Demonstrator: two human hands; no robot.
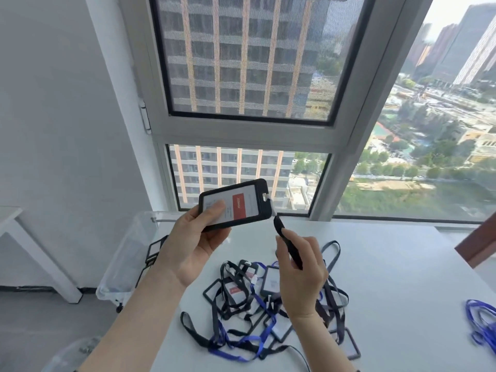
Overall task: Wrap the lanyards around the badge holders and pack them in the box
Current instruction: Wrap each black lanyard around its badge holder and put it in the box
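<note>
- Badge holder [236, 204]: black frame, white card with a red block. It is held in the air above the far side of the table [389, 264], with no lanyard wound round it yet.
- Left hand [188, 248]: grasps the holder at its left end, with the thumb pressed on the card face and the other fingers curled behind.
- Right hand [300, 272]: fingers [308, 245] pinch the black lanyard [288, 244] just below the clip [269, 202] at the holder's right end.
- Black lanyard: only a short stretch shows between clip and hand. The rest is hidden behind the hand, so it cannot be told whether it runs into the pile.
- Pile [241, 299]: black and blue straps and several holders, tangled on the table below both hands.
- Box [126, 253]: clear plastic, beside the table's left edge and set lower. A few holders [155, 249] show inside.
- Blue lanyards [483, 326]: a separate bunch at the table's right edge.
- Risk, snagging: if the hidden tail is caught in the pile, winding would likely drag other straps or holders along, possibly off the near edge.
- Risk, loose wrap: a slack pinch could let turns slide off the smooth frame and unwind in the box.
- Risk, grip: with only one end held, a pull on the strap could twist the holder out from under the thumb.
- Risk, clip: a sharp tug might strain it or pop it open.
</note>
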